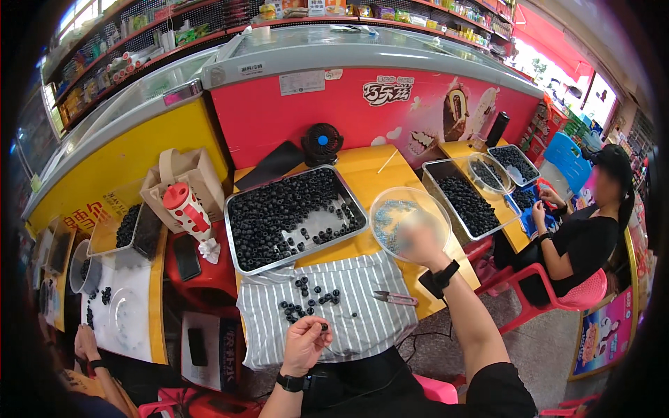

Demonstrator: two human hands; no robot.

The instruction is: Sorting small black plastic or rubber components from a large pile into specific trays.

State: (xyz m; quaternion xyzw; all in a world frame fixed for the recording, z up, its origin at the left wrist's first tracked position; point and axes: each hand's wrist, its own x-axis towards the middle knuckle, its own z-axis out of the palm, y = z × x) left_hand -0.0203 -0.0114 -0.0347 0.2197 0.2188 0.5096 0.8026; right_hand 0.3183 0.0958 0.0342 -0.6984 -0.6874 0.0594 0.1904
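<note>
My left hand (pixel 305 345) is closed at the near edge of a grey-and-white striped cloth (pixel 373 279), pinching a black bead (pixel 324 326) between thumb and fingertips. Several loose black beads (pixel 306 306) lie on the cloth just beyond it. Over a clear round bowl (pixel 381 244) is my right hand (pixel 420 238), its fingers smeared, so I cannot tell their shape. Small pale-blue bits (pixel 390 216) lie in that bowl. A pair of snips (pixel 396 298) with pinkish handles rests on the cloth between my hands. Behind the cloth, a metal tray (pixel 354 244) holds many black beads.
A small black fan (pixel 322 143) stands behind the tray. To the right, a clear bin (pixel 488 231) holds more black beads, near a co-worker (pixel 582 237) on a pink chair (pixel 585 291). Another person's hand (pixel 86 343) is at far left. A red stool (pixel 198 275) bears a phone and a cup.
</note>
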